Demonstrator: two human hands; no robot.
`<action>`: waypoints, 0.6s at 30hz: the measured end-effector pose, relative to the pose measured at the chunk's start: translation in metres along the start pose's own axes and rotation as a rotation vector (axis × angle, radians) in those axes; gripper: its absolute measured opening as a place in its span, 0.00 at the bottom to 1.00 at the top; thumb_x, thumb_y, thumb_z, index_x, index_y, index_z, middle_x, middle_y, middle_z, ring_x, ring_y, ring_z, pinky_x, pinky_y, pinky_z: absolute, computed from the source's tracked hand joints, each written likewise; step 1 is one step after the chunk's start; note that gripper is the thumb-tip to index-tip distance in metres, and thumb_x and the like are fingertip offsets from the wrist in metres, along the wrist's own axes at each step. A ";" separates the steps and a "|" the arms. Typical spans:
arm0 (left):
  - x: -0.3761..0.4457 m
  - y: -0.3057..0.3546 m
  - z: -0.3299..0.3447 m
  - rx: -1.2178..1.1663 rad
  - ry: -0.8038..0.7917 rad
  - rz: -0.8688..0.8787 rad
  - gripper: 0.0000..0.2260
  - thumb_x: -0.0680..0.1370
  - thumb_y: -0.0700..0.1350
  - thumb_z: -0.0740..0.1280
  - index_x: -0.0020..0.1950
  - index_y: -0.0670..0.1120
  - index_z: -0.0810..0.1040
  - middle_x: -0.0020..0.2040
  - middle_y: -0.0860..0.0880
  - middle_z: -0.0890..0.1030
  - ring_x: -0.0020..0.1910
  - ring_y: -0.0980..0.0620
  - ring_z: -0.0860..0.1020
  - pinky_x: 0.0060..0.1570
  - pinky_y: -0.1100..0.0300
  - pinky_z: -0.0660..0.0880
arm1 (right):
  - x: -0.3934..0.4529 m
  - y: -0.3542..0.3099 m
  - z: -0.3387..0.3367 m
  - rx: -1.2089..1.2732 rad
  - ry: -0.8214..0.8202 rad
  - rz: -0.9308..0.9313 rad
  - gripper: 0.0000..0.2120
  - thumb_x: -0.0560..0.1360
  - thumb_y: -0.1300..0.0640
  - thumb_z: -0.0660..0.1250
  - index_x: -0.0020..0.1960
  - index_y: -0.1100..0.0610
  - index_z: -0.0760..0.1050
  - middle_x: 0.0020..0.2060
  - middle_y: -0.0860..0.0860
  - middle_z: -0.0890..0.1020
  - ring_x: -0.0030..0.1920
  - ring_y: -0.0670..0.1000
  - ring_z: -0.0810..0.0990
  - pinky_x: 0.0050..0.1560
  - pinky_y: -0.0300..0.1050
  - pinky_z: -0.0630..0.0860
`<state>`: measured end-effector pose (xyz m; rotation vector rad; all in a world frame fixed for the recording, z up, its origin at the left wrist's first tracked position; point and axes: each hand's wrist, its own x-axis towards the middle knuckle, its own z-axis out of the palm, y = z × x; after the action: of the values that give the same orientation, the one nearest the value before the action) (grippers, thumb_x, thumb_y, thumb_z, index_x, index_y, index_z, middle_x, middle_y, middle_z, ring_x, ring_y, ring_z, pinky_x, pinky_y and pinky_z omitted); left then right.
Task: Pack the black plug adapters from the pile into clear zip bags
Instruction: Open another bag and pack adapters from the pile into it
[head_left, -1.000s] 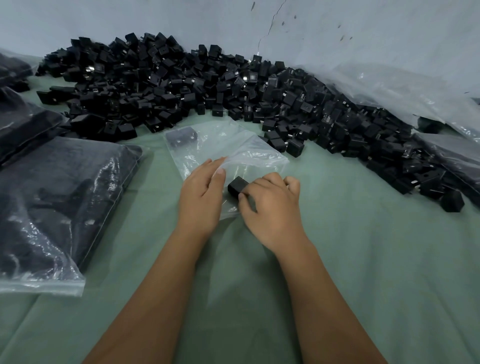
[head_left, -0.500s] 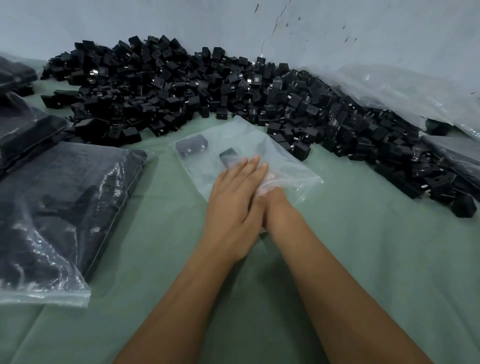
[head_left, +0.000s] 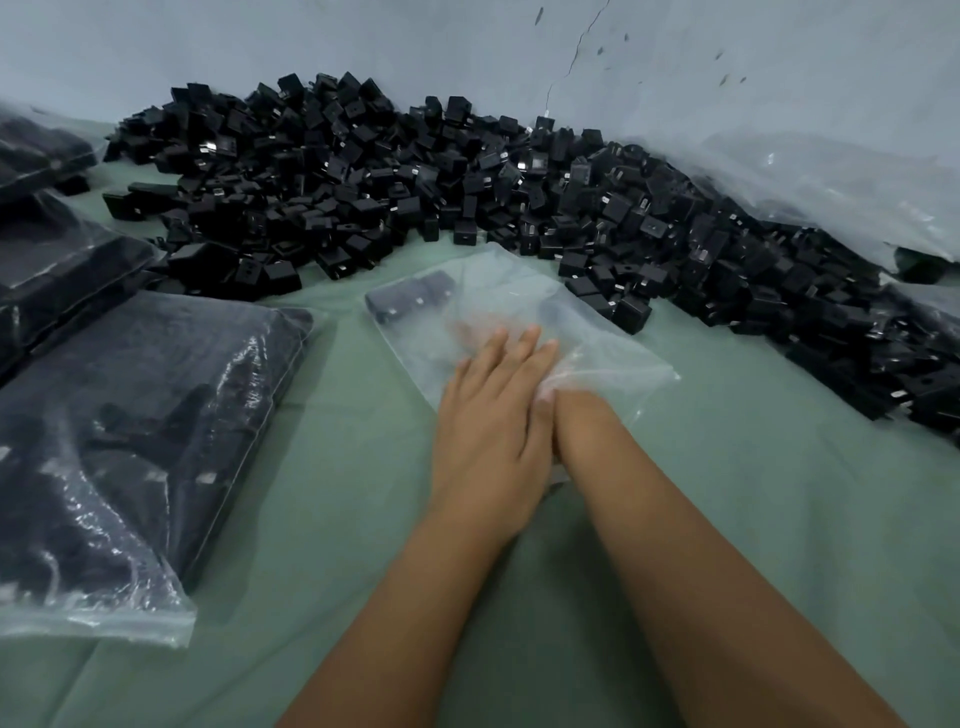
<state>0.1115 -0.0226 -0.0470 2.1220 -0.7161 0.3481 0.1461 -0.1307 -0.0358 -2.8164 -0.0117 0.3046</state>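
- Right now the job looks like it is in the filling step: one clear zip bag (head_left: 519, 332) lies flat on the green bench (head_left: 779, 493), and adapters are being put inside it.
- Far to the left, full bags (head_left: 135, 441) packed with dark things lie on the bench, so some packing looks done.
- Next, the left hand (head_left: 493, 415) lies flat on top of the clear zip bag with its fingers straight, pressing the bag down near its mouth. It holds nothing.
- Under the plastic, at the far left corner of the bag, sits a black plug adapter (head_left: 410, 299), maybe two side by side. It is a little past the left fingertips, not touching them.
- Then the right hand (head_left: 480, 332) is pushed inside the bag. Only a blurry shape shows through the plastic, so I cannot tell if its fingers are curled or holding anything.
- Behind and to the right, the big pile (head_left: 467, 197) of black adapters runs along the wall. Its near edge is just beside the bag.
- My guess for the next move: the right hand must come out of the bag and reach to the pile for another adapter, while the left hand keeps the bag from sliding.
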 end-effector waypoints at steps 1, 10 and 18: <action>0.002 -0.003 0.001 0.005 -0.009 -0.043 0.22 0.83 0.51 0.49 0.74 0.51 0.69 0.76 0.55 0.66 0.76 0.60 0.55 0.76 0.59 0.49 | -0.003 -0.004 -0.007 0.025 0.059 0.072 0.17 0.83 0.59 0.53 0.69 0.63 0.66 0.69 0.59 0.70 0.64 0.55 0.71 0.62 0.38 0.64; 0.010 -0.027 0.002 0.070 -0.216 -0.327 0.21 0.83 0.53 0.55 0.75 0.49 0.69 0.77 0.46 0.64 0.78 0.48 0.56 0.77 0.54 0.51 | -0.046 0.025 0.002 0.229 1.195 -0.320 0.08 0.65 0.68 0.57 0.31 0.62 0.73 0.30 0.53 0.75 0.33 0.53 0.72 0.34 0.44 0.69; 0.008 -0.025 0.003 0.223 -0.285 -0.304 0.24 0.80 0.57 0.57 0.75 0.53 0.67 0.80 0.48 0.57 0.79 0.49 0.52 0.76 0.55 0.47 | -0.009 0.089 -0.032 0.904 0.875 0.409 0.19 0.70 0.67 0.56 0.35 0.46 0.78 0.54 0.46 0.76 0.56 0.49 0.74 0.53 0.41 0.70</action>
<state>0.1333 -0.0158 -0.0610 2.4804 -0.5182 -0.0444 0.1417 -0.2251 -0.0308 -1.8133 0.6978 -0.6828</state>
